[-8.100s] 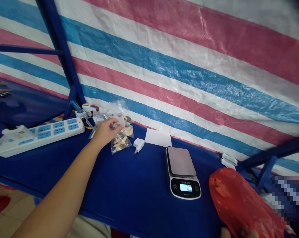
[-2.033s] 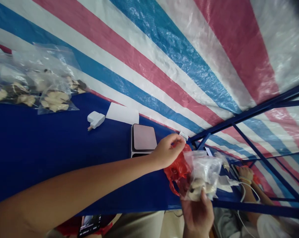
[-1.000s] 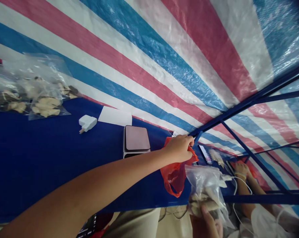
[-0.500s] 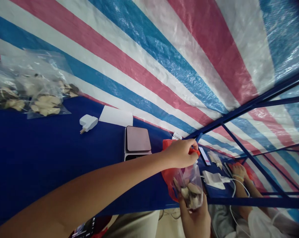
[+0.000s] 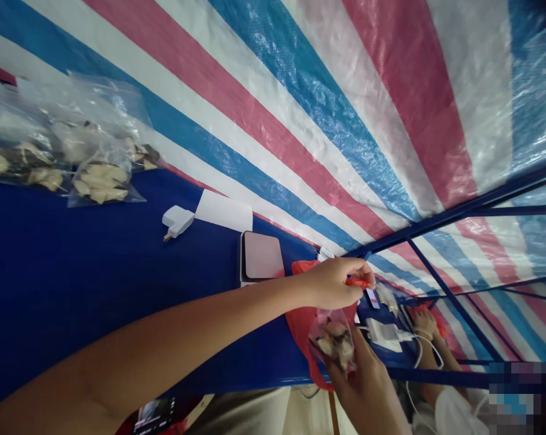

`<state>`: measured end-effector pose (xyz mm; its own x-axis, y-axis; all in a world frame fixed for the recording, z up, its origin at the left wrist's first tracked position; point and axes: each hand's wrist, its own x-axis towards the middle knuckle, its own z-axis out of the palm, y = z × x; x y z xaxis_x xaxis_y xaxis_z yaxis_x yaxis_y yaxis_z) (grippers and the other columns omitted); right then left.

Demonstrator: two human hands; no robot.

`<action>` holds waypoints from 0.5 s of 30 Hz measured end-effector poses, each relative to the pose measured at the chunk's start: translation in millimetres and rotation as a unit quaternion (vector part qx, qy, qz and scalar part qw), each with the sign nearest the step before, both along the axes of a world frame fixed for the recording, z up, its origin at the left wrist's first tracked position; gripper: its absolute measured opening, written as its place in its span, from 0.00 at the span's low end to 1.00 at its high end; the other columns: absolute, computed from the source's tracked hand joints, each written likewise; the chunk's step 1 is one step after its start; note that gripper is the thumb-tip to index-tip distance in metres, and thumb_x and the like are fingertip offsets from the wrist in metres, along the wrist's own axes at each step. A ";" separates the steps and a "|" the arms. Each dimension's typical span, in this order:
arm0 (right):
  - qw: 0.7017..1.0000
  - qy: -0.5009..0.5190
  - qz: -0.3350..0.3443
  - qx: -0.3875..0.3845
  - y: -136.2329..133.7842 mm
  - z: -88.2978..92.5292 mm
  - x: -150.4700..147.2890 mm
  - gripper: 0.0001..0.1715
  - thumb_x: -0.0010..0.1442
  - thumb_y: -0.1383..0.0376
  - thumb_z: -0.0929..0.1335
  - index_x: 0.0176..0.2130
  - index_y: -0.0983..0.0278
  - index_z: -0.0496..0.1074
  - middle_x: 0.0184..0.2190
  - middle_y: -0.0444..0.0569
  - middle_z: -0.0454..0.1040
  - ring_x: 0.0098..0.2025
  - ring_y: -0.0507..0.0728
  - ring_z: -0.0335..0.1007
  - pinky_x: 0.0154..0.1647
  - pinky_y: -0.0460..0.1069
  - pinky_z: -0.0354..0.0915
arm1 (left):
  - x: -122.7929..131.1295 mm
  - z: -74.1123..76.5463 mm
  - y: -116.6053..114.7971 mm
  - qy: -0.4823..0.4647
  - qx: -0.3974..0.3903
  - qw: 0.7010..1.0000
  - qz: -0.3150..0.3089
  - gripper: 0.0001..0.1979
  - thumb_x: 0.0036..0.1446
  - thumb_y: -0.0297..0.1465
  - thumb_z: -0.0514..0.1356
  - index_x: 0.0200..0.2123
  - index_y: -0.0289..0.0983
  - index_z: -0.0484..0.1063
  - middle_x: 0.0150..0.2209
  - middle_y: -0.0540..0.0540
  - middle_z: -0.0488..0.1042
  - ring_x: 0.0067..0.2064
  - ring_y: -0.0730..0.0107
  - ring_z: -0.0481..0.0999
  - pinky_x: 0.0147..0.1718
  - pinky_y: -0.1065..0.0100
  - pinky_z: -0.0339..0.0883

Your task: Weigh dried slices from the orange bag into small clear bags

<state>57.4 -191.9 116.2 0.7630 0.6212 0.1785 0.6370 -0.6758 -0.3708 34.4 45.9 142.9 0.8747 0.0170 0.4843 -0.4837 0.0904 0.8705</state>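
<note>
My left hand (image 5: 339, 282) reaches across from the left, its fingers closed on the rim of a red plastic bag (image 5: 299, 320). My right hand (image 5: 368, 371) comes up from below and grips a clear plastic bag (image 5: 334, 341) of pale and dark dried slices. That clear bag is at the red bag's mouth, below my left hand; I cannot tell how far inside it is. Left of the red bag is a small kitchen scale (image 5: 263, 257) with a pinkish square top, partly covered by my forearm.
On the blue table (image 5: 96, 272) lie several clear bags of slices (image 5: 101, 181), a white plug adapter (image 5: 179, 221) and a white sheet (image 5: 224, 209). Right are a charger with cables (image 5: 385, 333), a phone (image 5: 372, 298), blue metal bars (image 5: 440, 277) and another person's hand (image 5: 424, 320). Striped sheeting hangs behind.
My right hand has moved the clear bag leftward and up, closer against the red bag. My left hand still holds the red rim. The view has shifted slightly.
</note>
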 end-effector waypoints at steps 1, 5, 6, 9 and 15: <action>1.000 0.017 0.002 -0.011 5.3 4.4 2.4 0.31 0.52 0.60 0.72 0.56 0.60 0.73 0.45 0.53 0.81 0.45 0.65 0.80 0.43 0.54 0.74 | -0.5 -0.9 2.4 -0.001 -0.009 1.000 -0.007 0.14 0.50 0.21 0.56 0.39 0.41 0.71 0.51 0.48 0.79 0.57 0.65 0.76 0.56 0.64 0.66; 0.991 0.129 0.007 -0.039 30.5 31.6 21.4 0.29 0.53 0.63 0.71 0.55 0.60 0.74 0.39 0.49 0.82 0.40 0.63 0.80 0.40 0.53 0.73 | -3.7 -3.5 7.9 0.016 -0.001 1.000 0.023 0.10 0.53 0.29 0.60 0.40 0.41 0.73 0.51 0.48 0.78 0.56 0.63 0.76 0.59 0.61 0.65; 0.986 0.160 0.007 -0.049 37.4 41.2 27.4 0.28 0.53 0.63 0.70 0.55 0.61 0.75 0.37 0.48 0.82 0.38 0.62 0.79 0.39 0.53 0.72 | -4.6 -3.3 8.8 0.024 -0.004 0.999 0.033 0.09 0.53 0.30 0.61 0.40 0.41 0.74 0.51 0.48 0.78 0.55 0.62 0.76 0.58 0.61 0.65; 0.972 0.208 0.023 -0.103 58.7 70.4 46.2 0.24 0.53 0.65 0.69 0.50 0.61 0.77 0.34 0.46 0.81 0.33 0.60 0.77 0.34 0.50 0.70 | -5.9 -0.6 10.6 0.046 -0.034 0.997 0.044 0.08 0.54 0.32 0.61 0.39 0.40 0.74 0.49 0.47 0.78 0.52 0.63 0.77 0.53 0.63 0.68; 0.957 0.151 0.058 -0.241 100.6 91.3 80.3 0.15 0.56 0.66 0.67 0.42 0.63 0.79 0.33 0.48 0.80 0.30 0.57 0.74 0.27 0.47 0.64 | -1.8 -7.3 12.3 0.094 -0.008 0.987 0.130 0.09 0.54 0.33 0.60 0.39 0.40 0.75 0.43 0.47 0.80 0.46 0.63 0.78 0.46 0.64 0.70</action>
<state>137.7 -91.3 207.5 0.6550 0.6597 -0.3685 0.6314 -0.7457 -0.2126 32.6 58.2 135.6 0.9143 0.2585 0.3120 -0.3228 -0.0004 0.9465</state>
